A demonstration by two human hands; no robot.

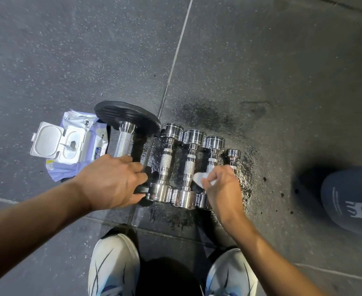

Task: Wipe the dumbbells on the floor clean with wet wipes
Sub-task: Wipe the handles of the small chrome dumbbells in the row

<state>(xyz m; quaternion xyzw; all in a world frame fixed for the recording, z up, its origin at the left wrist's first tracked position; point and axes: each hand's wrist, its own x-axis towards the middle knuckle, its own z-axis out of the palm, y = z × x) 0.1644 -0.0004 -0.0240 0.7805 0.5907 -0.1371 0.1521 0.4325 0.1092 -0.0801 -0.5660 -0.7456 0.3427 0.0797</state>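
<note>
Several chrome dumbbells lie side by side on the dark rubber floor (pixel 261 60). The largest dumbbell (pixel 123 139), with black plates, is at the left; my left hand (pixel 114 182) grips its near plate. To its right lie a second dumbbell (pixel 165 161), a third dumbbell (pixel 189 167), a fourth dumbbell (pixel 213 150) and a smallest dumbbell (pixel 233 157). My right hand (pixel 220 186) holds a white wet wipe (pixel 199 178) over the fourth dumbbell's handle and hides its near end.
An open pack of wet wipes (pixel 69 146) lies left of the big dumbbell, lid flipped up. The floor around the dumbbells is wet. My two white shoes (pixel 114 265) stand at the bottom. A dark navy clothed shape (pixel 351 199) sits at the right edge.
</note>
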